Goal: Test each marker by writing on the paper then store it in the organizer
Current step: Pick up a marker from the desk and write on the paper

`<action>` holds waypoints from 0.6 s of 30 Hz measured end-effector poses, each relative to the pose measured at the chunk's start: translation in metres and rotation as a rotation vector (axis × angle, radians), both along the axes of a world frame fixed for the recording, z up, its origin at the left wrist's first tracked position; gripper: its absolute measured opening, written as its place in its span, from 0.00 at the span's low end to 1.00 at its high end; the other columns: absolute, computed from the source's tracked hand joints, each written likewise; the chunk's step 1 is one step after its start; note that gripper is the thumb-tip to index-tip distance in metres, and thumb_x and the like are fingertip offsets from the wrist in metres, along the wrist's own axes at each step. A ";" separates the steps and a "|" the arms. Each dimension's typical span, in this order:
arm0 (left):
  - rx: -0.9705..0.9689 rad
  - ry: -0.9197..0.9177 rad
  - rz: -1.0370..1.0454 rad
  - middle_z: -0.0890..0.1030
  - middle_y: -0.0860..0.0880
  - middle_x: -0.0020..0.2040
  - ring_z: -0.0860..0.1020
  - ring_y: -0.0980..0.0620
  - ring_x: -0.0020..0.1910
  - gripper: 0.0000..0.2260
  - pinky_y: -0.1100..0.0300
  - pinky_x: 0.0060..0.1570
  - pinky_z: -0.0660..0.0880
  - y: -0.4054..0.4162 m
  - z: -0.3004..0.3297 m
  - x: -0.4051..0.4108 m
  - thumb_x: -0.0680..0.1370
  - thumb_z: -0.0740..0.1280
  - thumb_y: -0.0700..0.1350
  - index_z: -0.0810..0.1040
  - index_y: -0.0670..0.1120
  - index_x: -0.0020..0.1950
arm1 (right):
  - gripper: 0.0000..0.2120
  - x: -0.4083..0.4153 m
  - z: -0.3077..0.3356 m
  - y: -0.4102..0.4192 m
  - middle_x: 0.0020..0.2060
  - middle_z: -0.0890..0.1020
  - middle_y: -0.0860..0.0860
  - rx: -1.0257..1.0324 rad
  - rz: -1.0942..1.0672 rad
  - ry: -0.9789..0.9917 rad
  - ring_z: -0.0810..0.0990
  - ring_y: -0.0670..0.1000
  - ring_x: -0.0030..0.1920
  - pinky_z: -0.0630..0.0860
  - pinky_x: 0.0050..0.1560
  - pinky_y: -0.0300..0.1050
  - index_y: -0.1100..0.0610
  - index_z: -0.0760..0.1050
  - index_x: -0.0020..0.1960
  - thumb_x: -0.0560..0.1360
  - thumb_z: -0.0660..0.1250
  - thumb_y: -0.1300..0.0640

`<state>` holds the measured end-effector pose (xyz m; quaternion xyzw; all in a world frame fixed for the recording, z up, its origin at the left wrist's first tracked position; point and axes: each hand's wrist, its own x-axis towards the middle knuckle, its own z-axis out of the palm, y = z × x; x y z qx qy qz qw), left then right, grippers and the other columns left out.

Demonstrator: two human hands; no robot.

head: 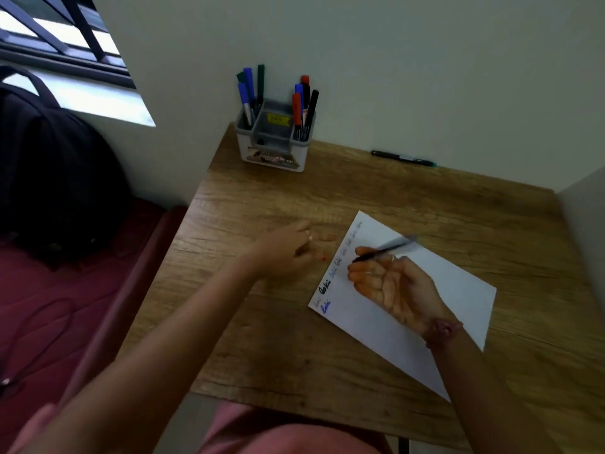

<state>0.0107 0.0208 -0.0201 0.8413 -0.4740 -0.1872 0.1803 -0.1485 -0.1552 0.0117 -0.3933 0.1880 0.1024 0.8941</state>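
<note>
Fingers: right-hand fingers (366, 273) curl loosely, palm turned up, and pinch a dark marker (384, 249) near its lower end; its blurred far end points toward 2 o'clock.
Right hand: the right hand (389, 286) hovers over the paper (442, 290), just right of the written lines.
Left hand: the left hand (288, 250) lies at 9 o'clock of the paper with fingers bent; something small and red shows at the fingertips, possibly a cap, but blur hides whether it is gripped.
Marker handling: light, rigid, smooth plastic barrel, likely slippery; best pinched at mid-barrel so it drops upright.
Paper: thin and limp, lying flat on the wooden desk (294, 339), test scribbles along its left edge.
Organizer: the grey organizer (275, 152) stands at 11 o'clock against the wall, well apart from the hands, blue and green markers in its left compartment, red and black in its right.
Loose marker: a black marker (402, 157) lies at 1 o'clock near the wall, apparently untested.
</note>
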 end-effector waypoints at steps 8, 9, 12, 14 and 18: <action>-0.009 -0.249 -0.281 0.69 0.52 0.49 0.70 0.56 0.41 0.29 0.59 0.38 0.72 -0.006 -0.020 0.015 0.74 0.46 0.68 0.72 0.57 0.66 | 0.16 0.002 -0.031 0.012 0.23 0.76 0.51 -0.695 0.030 -0.132 0.73 0.48 0.24 0.72 0.26 0.36 0.60 0.80 0.42 0.80 0.55 0.60; -0.021 -0.247 -0.276 0.70 0.52 0.48 0.71 0.56 0.40 0.31 0.59 0.38 0.72 -0.005 -0.021 0.014 0.73 0.44 0.69 0.73 0.56 0.66 | 0.14 0.001 -0.031 0.012 0.24 0.77 0.50 -0.743 0.084 -0.143 0.75 0.48 0.25 0.74 0.28 0.37 0.60 0.79 0.45 0.80 0.55 0.64; -0.066 -0.231 -0.264 0.71 0.51 0.48 0.72 0.54 0.39 0.33 0.59 0.35 0.71 -0.006 -0.023 0.015 0.72 0.45 0.69 0.74 0.54 0.65 | 0.11 -0.002 -0.035 0.010 0.32 0.82 0.52 -0.761 0.218 -0.143 0.82 0.50 0.35 0.79 0.37 0.41 0.60 0.77 0.50 0.76 0.59 0.71; -0.119 -0.245 -0.319 0.71 0.50 0.47 0.70 0.55 0.37 0.24 0.59 0.33 0.69 -0.006 -0.025 0.016 0.76 0.51 0.65 0.68 0.59 0.69 | 0.09 -0.004 -0.037 0.004 0.40 0.84 0.51 -0.820 0.268 -0.171 0.83 0.50 0.43 0.80 0.45 0.41 0.60 0.77 0.50 0.74 0.65 0.70; -0.173 -0.283 -0.361 0.73 0.48 0.45 0.68 0.56 0.37 0.21 0.61 0.33 0.64 -0.006 -0.029 0.020 0.77 0.55 0.61 0.69 0.59 0.68 | 0.09 0.007 -0.036 -0.006 0.46 0.84 0.47 -1.058 0.324 -0.321 0.82 0.46 0.50 0.78 0.52 0.41 0.53 0.80 0.48 0.70 0.70 0.62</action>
